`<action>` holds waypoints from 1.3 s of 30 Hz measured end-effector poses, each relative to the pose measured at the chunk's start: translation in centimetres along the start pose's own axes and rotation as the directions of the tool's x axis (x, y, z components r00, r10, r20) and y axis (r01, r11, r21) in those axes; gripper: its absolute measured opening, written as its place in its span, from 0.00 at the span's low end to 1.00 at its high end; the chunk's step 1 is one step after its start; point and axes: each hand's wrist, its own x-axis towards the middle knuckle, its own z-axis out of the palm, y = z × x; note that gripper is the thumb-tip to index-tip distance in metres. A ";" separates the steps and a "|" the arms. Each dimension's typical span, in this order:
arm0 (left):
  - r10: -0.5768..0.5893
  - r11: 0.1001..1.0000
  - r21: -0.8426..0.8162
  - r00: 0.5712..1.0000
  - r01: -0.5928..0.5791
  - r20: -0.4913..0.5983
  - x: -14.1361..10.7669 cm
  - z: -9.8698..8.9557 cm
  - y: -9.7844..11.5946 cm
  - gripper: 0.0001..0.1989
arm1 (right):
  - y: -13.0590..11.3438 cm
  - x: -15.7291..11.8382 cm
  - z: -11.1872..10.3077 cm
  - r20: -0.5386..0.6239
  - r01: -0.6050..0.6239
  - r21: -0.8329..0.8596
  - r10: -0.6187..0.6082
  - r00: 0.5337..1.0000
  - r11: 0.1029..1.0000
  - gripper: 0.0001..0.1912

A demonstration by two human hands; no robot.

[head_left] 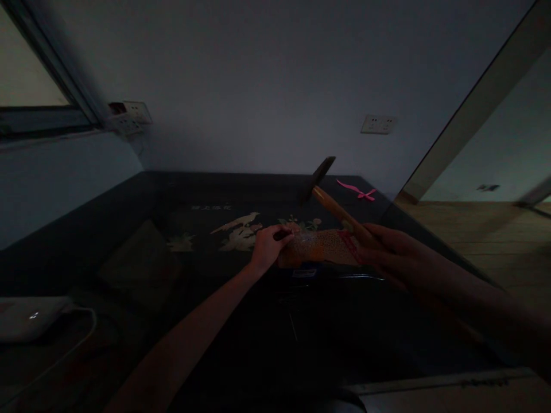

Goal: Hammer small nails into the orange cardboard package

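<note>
My right hand (390,252) is closed around the wooden handle of a hammer (340,212), whose dark head is raised up and to the left above the table. Below it on the dark tabletop lies a flat, oblong, speckled orange-brown piece (321,246), with a pink-red band near its right end. My left hand (271,244) is at the left end of this piece, thumb and forefinger pinched together. What sits between those fingertips is too dark and small to make out.
The glossy black table (241,189) carries a bird-and-flower picture (239,229). A pink ribbon (359,191) lies at its back right corner. At the lower left is a white device (32,318) with a cable. Wall sockets (379,124) are behind the table; wooden floor shows right.
</note>
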 end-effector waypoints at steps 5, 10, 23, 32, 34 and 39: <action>-0.017 0.999 0.030 1.000 0.017 -0.005 0.0 -0.1 0.0 0.02 | -0.1 -0.3 1.6 0.045 0.075 -0.138 -0.069 0.997 0.988 0.17; 0.012 0.998 0.055 1.000 -0.011 -0.020 0.0 -0.1 0.2 0.01 | 0.0 -0.1 2.0 0.076 0.112 -0.194 -0.099 0.992 0.975 0.19; -0.011 0.998 0.061 1.000 0.012 -0.010 0.0 0.1 -0.4 0.01 | 0.7 -0.6 2.2 0.023 0.121 -0.229 -0.119 0.993 0.966 0.18; 0.006 0.996 0.092 1.000 -0.005 -0.014 -0.1 0.0 -0.3 0.02 | 1.5 -0.6 2.4 0.060 0.080 -0.236 -0.068 0.996 0.968 0.16; -0.002 0.998 0.062 1.000 0.003 -0.015 -0.1 0.1 -0.2 0.01 | 1.1 -0.6 2.0 0.049 0.094 -0.215 -0.086 0.995 0.972 0.17; -0.017 0.998 0.057 1.000 0.018 -0.008 0.0 0.1 0.0 0.02 | 0.7 -0.7 1.8 0.039 0.106 -0.225 -0.099 0.994 0.969 0.17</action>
